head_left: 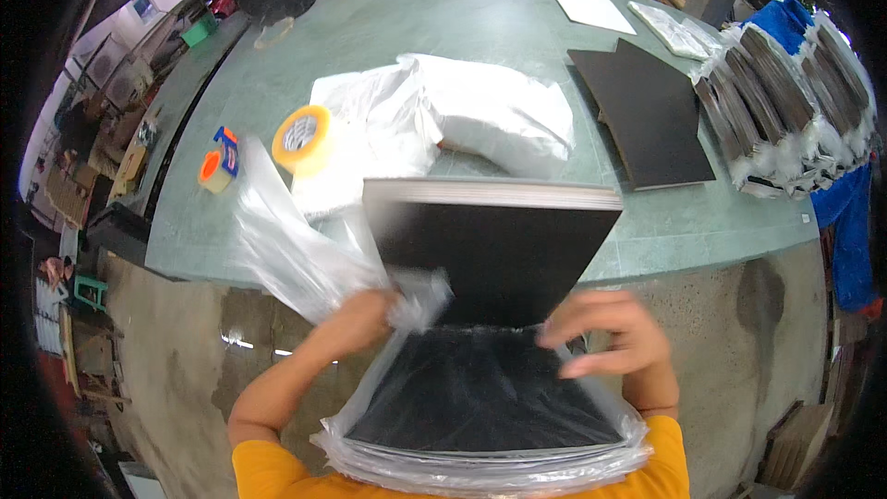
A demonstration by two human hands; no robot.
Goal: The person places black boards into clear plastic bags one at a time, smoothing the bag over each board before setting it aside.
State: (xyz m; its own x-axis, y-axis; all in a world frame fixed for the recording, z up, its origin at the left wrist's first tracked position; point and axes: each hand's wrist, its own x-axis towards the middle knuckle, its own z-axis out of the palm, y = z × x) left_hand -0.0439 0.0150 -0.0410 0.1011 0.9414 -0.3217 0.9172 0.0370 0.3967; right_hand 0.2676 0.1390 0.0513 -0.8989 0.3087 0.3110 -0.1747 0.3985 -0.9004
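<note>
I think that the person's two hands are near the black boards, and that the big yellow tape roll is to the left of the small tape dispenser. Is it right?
Not entirely: the head view shows the tape roll to the right of the tape dispenser. The left hand and right hand are indeed near the black boards.

This is a packing workshop: a broad green table, tape roll, wrapped bundles, stained bare floor.
</note>
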